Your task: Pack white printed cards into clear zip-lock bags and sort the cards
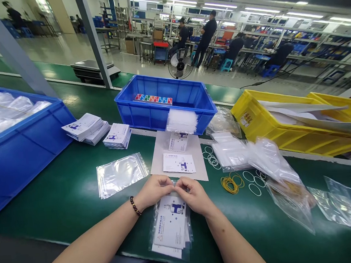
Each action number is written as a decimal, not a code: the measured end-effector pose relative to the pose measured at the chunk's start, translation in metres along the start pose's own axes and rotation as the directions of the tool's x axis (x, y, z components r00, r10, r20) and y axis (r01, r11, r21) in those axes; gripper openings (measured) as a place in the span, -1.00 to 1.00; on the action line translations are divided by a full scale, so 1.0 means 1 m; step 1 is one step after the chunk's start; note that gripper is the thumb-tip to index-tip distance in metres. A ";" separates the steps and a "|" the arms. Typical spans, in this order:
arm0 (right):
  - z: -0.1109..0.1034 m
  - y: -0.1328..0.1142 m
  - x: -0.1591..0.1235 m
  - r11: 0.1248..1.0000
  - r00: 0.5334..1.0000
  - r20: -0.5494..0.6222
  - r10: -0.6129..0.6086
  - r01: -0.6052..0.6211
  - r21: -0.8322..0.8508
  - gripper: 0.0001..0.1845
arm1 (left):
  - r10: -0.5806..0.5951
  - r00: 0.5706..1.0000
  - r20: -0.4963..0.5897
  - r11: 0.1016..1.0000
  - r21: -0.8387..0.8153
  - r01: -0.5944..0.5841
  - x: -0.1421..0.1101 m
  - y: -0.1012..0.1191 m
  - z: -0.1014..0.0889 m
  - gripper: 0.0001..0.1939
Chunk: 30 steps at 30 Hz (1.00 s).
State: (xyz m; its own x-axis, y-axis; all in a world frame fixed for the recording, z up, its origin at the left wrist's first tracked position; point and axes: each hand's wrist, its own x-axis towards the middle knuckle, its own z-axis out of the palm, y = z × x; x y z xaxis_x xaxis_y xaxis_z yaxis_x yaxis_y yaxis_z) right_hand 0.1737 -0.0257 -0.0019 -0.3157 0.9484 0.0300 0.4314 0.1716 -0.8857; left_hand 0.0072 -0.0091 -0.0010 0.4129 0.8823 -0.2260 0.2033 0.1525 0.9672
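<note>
Both hands meet at the top edge of a clear plastic bag (189, 228) lying at the table's front edge. White printed booklets (170, 224) with a blue picture show inside or under its film. My left hand (158, 190), with a beaded bracelet at the wrist, pinches the bag's top edge from the left. My right hand (194, 195) pinches the same edge from the right, thumb and fingertips nearly touching the left ones. Just beyond the hands, a white booklet (178, 163) lies on a grey board (200, 172). To the left lies a stack of flat clear bags (121, 173).
Booklet stacks (117, 135) stand left of a blue bin (163, 84). Another blue bin (28, 141) holds bagged items. On the right are yellow rubber bands (229, 184), white rings (254, 189), filled plastic bags (229, 151) and a yellow bin (284, 136). Several people work farther back.
</note>
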 end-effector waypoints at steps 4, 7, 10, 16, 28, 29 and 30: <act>-0.002 0.000 -0.001 0.999 0.998 0.059 -0.037 0.039 -0.037 -0.82 | 0.049 0.997 0.066 0.981 0.185 -0.060 -0.006 0.006 -0.005 -0.83; -0.004 0.002 -0.001 0.992 0.998 0.015 -0.065 0.066 -0.109 -0.93 | 0.057 0.997 -0.047 0.876 0.481 -0.028 -0.012 0.012 -0.027 -0.76; -0.003 0.006 0.000 0.982 0.985 -0.146 -0.087 0.060 -0.181 -0.86 | -0.023 0.945 -0.327 0.615 0.741 0.271 -0.013 0.010 -0.060 -0.68; 0.003 0.011 0.002 0.985 0.964 -0.254 -0.072 0.028 -0.172 -0.89 | -0.176 0.914 -0.366 0.455 0.793 0.405 -0.008 -0.009 -0.099 -0.82; 0.028 0.012 0.004 0.920 0.988 -0.052 0.145 -0.115 0.373 -0.52 | -0.004 0.999 -0.041 0.820 0.571 0.026 -0.024 0.019 -0.028 -0.72; 0.028 0.013 0.004 0.959 0.987 -0.117 0.110 -0.074 0.274 -0.57 | 0.011 0.999 -0.043 0.821 0.571 0.016 -0.022 0.018 -0.020 -0.69; 0.027 0.014 0.003 0.990 0.981 -0.190 0.041 -0.014 0.142 -0.64 | 0.024 0.998 -0.053 0.833 0.552 0.009 -0.019 0.016 -0.014 -0.65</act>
State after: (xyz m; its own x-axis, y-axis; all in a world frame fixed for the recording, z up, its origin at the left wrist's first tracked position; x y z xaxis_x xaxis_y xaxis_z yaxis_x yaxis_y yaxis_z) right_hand 0.1559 -0.0280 -0.0270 -0.1312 0.9880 0.0810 0.3113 0.1186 -0.9429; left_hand -0.0093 -0.0173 0.0207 0.3701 0.9081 -0.1958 0.6636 -0.1109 0.7398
